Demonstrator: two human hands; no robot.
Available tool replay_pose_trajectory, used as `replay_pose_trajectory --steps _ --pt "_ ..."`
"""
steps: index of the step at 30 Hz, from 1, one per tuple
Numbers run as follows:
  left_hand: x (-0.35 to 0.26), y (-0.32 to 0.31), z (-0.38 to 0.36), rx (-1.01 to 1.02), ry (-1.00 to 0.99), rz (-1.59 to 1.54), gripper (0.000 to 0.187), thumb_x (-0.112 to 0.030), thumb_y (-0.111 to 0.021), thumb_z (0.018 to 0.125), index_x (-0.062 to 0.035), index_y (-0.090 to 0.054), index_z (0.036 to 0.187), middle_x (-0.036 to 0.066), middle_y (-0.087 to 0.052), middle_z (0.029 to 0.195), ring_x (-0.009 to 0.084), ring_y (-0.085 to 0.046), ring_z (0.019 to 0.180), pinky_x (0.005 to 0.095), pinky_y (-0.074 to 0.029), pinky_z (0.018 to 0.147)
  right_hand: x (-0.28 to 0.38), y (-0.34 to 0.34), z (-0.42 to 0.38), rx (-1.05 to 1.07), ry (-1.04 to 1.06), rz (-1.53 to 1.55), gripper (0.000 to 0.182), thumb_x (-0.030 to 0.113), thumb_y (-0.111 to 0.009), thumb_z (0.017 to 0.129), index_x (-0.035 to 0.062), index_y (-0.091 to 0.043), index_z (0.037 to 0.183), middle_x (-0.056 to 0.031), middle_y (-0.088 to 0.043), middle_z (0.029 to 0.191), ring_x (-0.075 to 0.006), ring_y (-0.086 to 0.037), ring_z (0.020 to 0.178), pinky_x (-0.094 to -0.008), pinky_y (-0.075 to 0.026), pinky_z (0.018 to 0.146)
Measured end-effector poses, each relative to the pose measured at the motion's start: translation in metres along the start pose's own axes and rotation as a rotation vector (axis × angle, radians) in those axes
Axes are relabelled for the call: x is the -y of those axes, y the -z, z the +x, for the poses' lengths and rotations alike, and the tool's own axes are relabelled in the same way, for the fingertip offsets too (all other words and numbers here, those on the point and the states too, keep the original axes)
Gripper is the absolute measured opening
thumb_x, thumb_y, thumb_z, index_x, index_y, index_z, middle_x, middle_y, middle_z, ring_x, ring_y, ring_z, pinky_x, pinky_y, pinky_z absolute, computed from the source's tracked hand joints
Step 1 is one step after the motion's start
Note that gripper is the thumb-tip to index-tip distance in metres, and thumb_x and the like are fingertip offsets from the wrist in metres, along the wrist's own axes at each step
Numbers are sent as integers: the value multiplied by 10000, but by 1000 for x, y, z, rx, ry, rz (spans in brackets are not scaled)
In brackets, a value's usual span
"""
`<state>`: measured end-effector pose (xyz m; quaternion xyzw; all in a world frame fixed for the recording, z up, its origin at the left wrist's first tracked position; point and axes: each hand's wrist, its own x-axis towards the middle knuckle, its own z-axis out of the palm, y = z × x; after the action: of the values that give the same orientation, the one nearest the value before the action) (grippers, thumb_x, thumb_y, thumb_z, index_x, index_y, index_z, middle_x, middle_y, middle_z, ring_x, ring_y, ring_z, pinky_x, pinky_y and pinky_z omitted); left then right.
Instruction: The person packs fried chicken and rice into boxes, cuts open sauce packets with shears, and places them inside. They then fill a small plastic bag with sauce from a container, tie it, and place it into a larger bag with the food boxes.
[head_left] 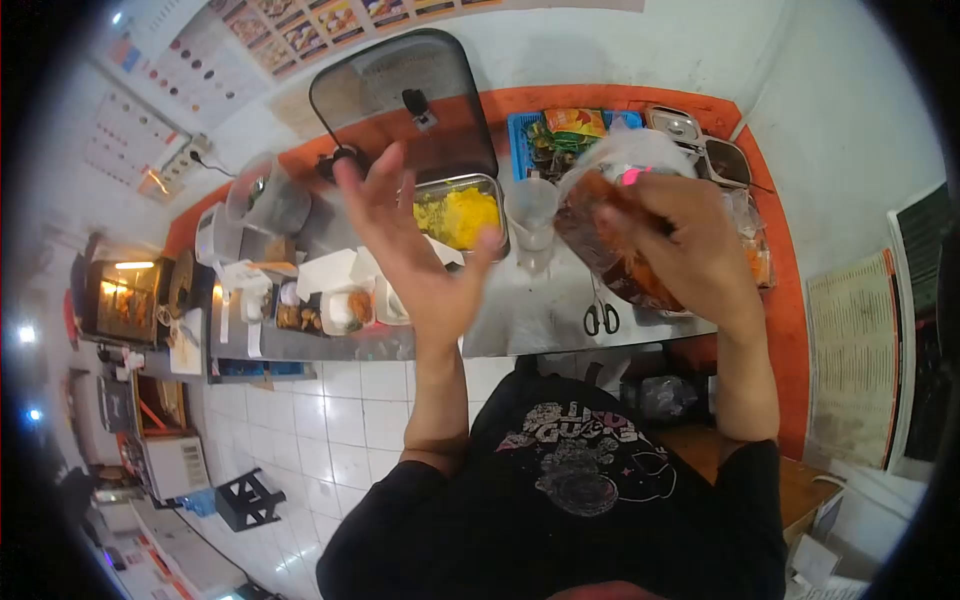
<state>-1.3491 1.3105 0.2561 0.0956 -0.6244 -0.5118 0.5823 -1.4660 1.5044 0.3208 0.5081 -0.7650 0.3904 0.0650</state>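
Note:
My left hand [425,265] is raised with its fingers spread and nothing in it, in front of the open food boxes and the metal tray [503,225] of yellow food [470,215]. On the right, my right hand [690,245] is closed on a clear plastic bag of reddish-brown food [625,262], held up above the counter. Behind that bag is a whitish plastic bag [625,150]. Black-handled scissors [601,318] lie on the counter between my hands. A clear plastic cup [534,205] stands to the left of the held bag.
Open white boxes with food [347,310] line the counter's left front. A clear tub [268,200] stands behind them. A dark transparent lid [405,100] leans at the back. Beyond the cup is a blue basket [518,150]; metal containers [673,125] sit back right. A black stool [248,500] is on the floor.

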Motion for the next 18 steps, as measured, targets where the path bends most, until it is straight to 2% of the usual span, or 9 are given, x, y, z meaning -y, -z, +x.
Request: replay_pose_trajectory --steps 2,3,5,6,7,10,11,14,18 --pt "-39 -11 21 622 -471 179 576 -68 -690 823 -92 -477 1358 121 -603 1125 257 -587 1070 521 -365 1045 -3 -4 0 149 72 -107 162 131 -642 858 -29 -636 880 -193 -603 780 -376 -584 760 -439 -439 677" --pt "-43 -18 25 628 -466 178 576 -68 -690 823 -92 -477 1358 121 -603 1125 257 -587 1070 521 -365 1045 -4 -4 1 149 65 -104 162 131 -642 858 -29 -636 880 -193 -603 780 -376 -584 760 -439 -439 677" --pt "-35 -41 44 977 -616 439 335 -175 -702 842 -56 -627 1146 114 -641 1085 281 -588 1070 475 -364 1060 -7 -4 7 102 185 -1 159 135 -642 859 -23 -647 872 -194 -609 752 -361 -595 714 -431 -445 656" --pt "-16 -48 57 976 -768 348 198 -178 -714 817 -66 -660 971 81 -650 911 267 -623 870 427 -476 892 -1 2 9 94 187 -8 159 135 -642 859 -23 -647 872 -194 -609 752 -361 -595 714 -431 -445 656" --pt "-20 -48 59 981 -783 341 198 -178 -714 817 -66 -660 971 81 -650 911 267 -623 870 427 -476 892 9 12 11 160 104 -8 168 142 -636 870 -24 -649 865 -191 -603 722 -358 -589 673 -423 -445 635" --pt "-32 -46 68 1034 -817 264 182 -121 -755 756 -65 -644 889 54 -623 753 256 -604 621 346 -447 504 17 15 10 169 57 66 178 135 -640 881 -25 -615 807 -170 -531 634 -338 -530 581 -398 -407 573" --pt "-36 -45 71 1045 -815 259 182 -121 -755 756 -65 -644 889 54 -623 753 256 -604 621 346 -447 504 17 15 8 135 112 134 205 120 -652 881 -24 -579 754 -152 -466 577 -323 -478 531 -381 -369 531" --pt "-60 -38 80 1130 -906 300 199 -138 -777 726 -72 -641 855 58 -611 737 252 -603 621 344 -422 497 14 17 3 251 104 171 252 173 -642 908 -22 -588 757 -147 -482 586 -323 -483 518 -387 -369 525" --pt "-73 -22 96 1097 -954 417 185 -154 -774 726 -72 -651 837 60 -576 697 251 -571 594 351 -416 513 4 17 -9 139 186 82 282 202 -617 930 -19 -594 755 -156 -503 606 -325 -494 518 -391 -371 525"
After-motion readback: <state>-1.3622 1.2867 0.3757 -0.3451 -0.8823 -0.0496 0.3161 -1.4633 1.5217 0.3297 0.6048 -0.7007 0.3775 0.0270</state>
